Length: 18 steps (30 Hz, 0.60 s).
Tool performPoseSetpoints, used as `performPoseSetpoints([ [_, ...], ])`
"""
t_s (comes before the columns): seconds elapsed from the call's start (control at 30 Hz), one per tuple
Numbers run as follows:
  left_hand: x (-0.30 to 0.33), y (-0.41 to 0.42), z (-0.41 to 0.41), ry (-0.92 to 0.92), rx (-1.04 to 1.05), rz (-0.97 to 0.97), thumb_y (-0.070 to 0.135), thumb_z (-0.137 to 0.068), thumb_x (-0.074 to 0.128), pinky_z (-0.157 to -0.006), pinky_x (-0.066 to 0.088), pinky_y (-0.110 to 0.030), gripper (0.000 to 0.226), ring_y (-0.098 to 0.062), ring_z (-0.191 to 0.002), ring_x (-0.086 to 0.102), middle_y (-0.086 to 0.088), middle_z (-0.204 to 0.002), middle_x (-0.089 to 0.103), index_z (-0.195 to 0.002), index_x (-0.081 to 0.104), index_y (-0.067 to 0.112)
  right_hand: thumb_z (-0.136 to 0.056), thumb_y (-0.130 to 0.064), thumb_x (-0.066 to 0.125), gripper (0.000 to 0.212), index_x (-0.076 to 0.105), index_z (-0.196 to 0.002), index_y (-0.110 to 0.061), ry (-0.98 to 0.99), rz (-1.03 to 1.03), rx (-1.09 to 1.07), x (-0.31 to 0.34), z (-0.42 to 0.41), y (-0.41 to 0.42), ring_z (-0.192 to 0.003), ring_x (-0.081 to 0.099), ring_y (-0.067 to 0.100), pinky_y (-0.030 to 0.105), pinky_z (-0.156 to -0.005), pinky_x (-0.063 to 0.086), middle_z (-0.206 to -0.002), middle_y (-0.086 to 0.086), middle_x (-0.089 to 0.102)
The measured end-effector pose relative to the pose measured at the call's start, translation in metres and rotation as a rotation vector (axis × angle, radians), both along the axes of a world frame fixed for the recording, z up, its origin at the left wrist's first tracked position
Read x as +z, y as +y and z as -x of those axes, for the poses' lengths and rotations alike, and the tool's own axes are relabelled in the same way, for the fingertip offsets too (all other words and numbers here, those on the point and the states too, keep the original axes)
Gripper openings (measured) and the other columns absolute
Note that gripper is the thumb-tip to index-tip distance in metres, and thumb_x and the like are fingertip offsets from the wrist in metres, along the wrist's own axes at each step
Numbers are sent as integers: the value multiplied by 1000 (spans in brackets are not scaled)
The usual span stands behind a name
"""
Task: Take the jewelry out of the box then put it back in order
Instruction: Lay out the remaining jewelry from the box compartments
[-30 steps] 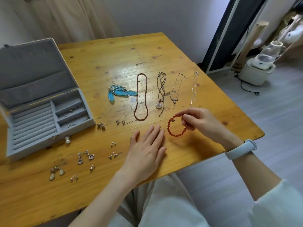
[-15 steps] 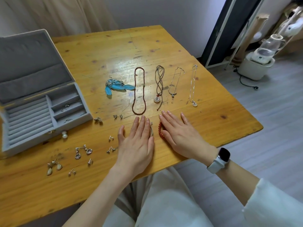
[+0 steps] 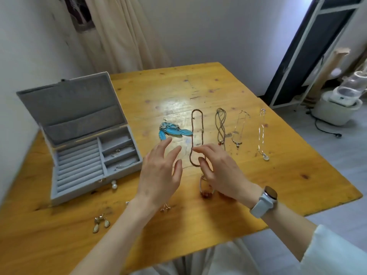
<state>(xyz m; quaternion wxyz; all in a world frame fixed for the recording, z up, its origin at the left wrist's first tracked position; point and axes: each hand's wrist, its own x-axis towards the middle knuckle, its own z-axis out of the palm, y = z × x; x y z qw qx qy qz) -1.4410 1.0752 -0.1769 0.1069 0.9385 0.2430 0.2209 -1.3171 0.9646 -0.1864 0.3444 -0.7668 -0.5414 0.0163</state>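
Note:
The grey jewelry box (image 3: 65,187) stands open at the table's left, with thin chains in its right compartments. Laid out on the wooden table (image 3: 288,175) are blue feather earrings (image 3: 172,130), a brown bead necklace (image 3: 196,135), a cord necklace (image 3: 220,126) and two fine chains (image 3: 239,129) (image 3: 262,133). My left hand (image 3: 160,175) and my right hand (image 3: 220,171) hover side by side above the table, fingers relaxed, holding nothing. The red bead bracelet (image 3: 206,192) lies under my right hand, partly hidden. Small earrings (image 3: 101,223) lie near the front left.
A pearl (image 3: 114,184) sits by the box's front edge. Studs (image 3: 165,208) lie beside my left wrist. Curtains hang behind the table. A white appliance (image 3: 341,104) and a black cable stand on the floor at the right.
Both hands have lifted off the table and now hover with fingers spread. The red bracelet, held by my right hand a second ago, lies on the table. The view tilted up.

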Motion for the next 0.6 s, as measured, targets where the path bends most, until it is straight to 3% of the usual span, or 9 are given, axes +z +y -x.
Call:
performPoseSetpoints([
  [0.13, 13, 49, 21, -14, 131, -76, 13, -81, 65, -92, 43, -48, 31, -30, -111, 56, -13, -118, 61, -112, 63, 9, -89, -12, 48, 35, 49, -124, -11, -47, -16, 108, 12, 14, 54, -101, 54, 23, 34, -85, 47, -109, 9, 58],
  [0.23, 6, 80, 48, 5, 301, -75, 17, -85, 59, -99, 36, -47, 31, -28, -114, 54, -12, -119, 60, -115, 61, 9, -91, -14, 47, 33, 50, -125, -12, -58, 27, 165, 18, 26, 99, -105, 50, 24, 35, -90, 43, -111, 8, 56],
  [0.4, -8, 115, 82, 245, 570, 103, 40, -97, 28, -112, 6, -49, 49, -21, -140, 13, -2, -152, 21, -143, 27, 23, -92, -19, 46, 26, 58, -114, -14, -132, 196, 173, 20, 43, 164, -115, 39, 27, 40, -94, 38, -123, 8, 48],
  [0.6, -15, 115, 83, 346, 599, 136, 48, -96, 18, -115, 3, -47, 56, -22, -142, 2, 0, -155, 10, -146, 11, 25, -86, -21, 53, 23, 63, -104, -11, -386, 430, 109, 20, 56, 201, -119, 34, 28, 41, -92, 34, -127, 10, 45],
])
